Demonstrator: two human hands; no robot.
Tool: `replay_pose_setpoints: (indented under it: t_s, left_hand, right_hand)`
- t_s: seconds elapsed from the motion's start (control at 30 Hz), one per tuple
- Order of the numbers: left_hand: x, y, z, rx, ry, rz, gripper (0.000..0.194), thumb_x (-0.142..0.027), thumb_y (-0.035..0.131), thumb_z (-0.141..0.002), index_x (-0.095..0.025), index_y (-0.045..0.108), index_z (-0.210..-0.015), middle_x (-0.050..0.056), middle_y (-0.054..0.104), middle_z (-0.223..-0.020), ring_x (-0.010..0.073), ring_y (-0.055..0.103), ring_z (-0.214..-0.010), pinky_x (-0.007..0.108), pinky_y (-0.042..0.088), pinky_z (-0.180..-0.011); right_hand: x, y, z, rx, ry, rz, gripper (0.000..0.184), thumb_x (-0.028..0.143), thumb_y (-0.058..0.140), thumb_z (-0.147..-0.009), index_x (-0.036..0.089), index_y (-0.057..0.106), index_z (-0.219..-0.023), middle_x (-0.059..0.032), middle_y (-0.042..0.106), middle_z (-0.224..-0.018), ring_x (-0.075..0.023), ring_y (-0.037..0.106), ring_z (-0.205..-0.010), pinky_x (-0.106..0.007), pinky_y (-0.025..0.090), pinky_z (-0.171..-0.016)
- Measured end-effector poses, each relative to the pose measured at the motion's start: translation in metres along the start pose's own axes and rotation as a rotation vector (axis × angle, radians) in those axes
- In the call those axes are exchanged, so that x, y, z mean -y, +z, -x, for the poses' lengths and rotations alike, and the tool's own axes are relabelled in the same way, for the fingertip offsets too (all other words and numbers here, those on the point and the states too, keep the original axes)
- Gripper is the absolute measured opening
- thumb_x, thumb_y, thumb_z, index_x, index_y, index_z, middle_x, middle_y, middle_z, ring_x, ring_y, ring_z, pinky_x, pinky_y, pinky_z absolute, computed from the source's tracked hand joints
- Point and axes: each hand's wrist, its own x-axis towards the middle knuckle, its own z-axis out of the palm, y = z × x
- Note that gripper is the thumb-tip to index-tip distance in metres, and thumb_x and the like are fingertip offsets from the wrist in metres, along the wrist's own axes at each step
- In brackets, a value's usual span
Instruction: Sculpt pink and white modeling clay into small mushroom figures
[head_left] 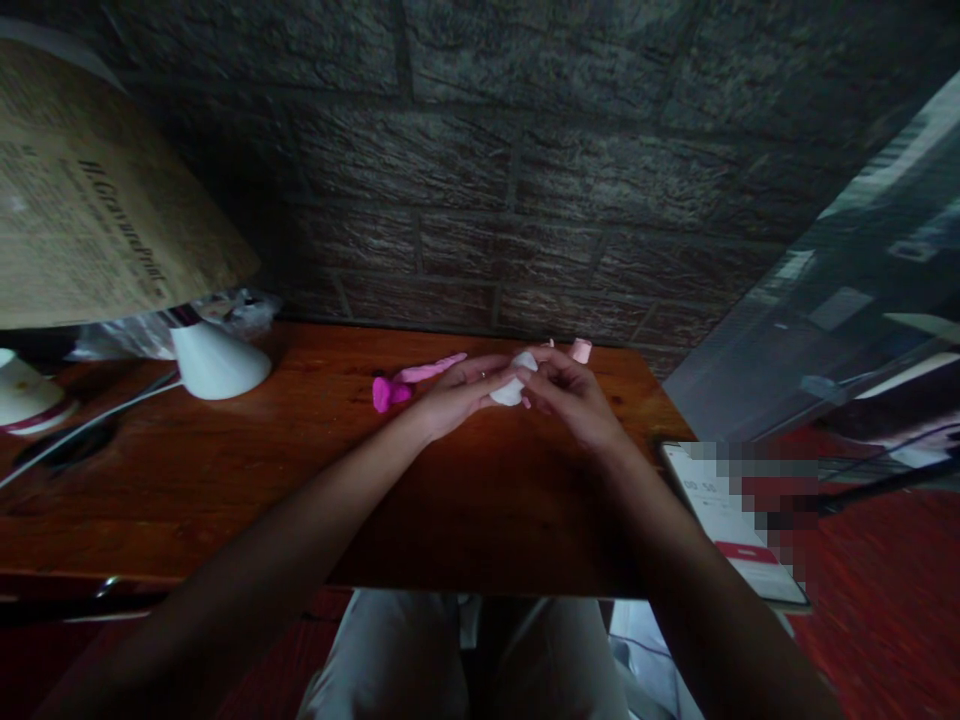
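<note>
Above the wooden table, both hands meet on a small white lump [508, 391] that looks like modelling clay. My left hand [463, 393] holds it from the left, thumb pressed on its face. From the right, my right hand [564, 390] pinches its upper edge between thumb and fingers. Just left of my left hand lie a magenta lump [390, 393] and a long light-pink strip [431, 368], its near end close to the lump. Behind my right hand stands a small pale-pink piece [580, 350]. Fingers partly hide the white lump's far side.
A lamp with a newsprint-patterned shade [112, 190] and white base [217, 360] stands at left, beside a paper cup [30, 395], a white cable [90, 428] and clear plastic wrapping [131, 335]. A lit-screen device [720, 510] lies at the right edge. A brick-patterned wall [465, 170] rises behind.
</note>
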Motion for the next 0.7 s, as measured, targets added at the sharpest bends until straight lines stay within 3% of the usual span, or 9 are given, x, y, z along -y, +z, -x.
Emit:
replay_pose_setpoints:
  t_s: [0.2,0.43,0.6,0.7]
  left_hand:
    - [0.005,0.002,0.001,0.009,0.043,-0.194,0.040,-0.027,0.085,-0.068,-0.014,0.072,-0.104,0.008,0.073,-0.105,0.0198,0.067,-0.099,0.035,0.050,-0.093]
    - [0.008,0.005,0.003,-0.026,-0.017,-0.156,0.044,-0.032,0.081,-0.073,-0.016,0.066,-0.111,0.012,0.069,-0.116,0.0223,0.068,-0.099,0.037,0.057,-0.081]
    - [0.010,0.005,-0.001,-0.098,0.137,-0.273,0.047,-0.025,0.080,-0.070,-0.016,0.065,-0.114,0.011,0.069,-0.118,0.0212,0.066,-0.105,0.036,0.051,-0.093]
    - [0.013,0.006,-0.002,-0.164,0.193,-0.369,0.044,-0.026,0.080,-0.070,-0.015,0.064,-0.109,0.010,0.071,-0.111,0.0194,0.066,-0.099,0.032,0.050,-0.087]
  right_hand:
    - [0.001,-0.003,0.000,-0.008,-0.096,0.169,0.036,0.048,0.072,-0.082,0.023,0.070,-0.108,0.0060,0.049,-0.063,-0.0103,0.046,-0.056,-0.025,0.036,-0.054]
    - [-0.003,-0.004,0.001,-0.035,-0.144,0.253,0.039,0.047,0.068,-0.086,0.022,0.066,-0.116,0.0045,0.050,-0.068,-0.0113,0.045,-0.060,-0.026,0.036,-0.055]
    - [-0.004,0.000,0.003,-0.004,-0.142,0.294,0.041,0.050,0.069,-0.085,0.022,0.066,-0.115,0.0026,0.057,-0.071,-0.0128,0.050,-0.062,-0.028,0.041,-0.059]
    - [-0.005,0.003,0.005,-0.049,-0.161,0.300,0.037,0.049,0.072,-0.083,0.021,0.068,-0.107,0.0033,0.055,-0.068,-0.0122,0.049,-0.060,-0.027,0.039,-0.057]
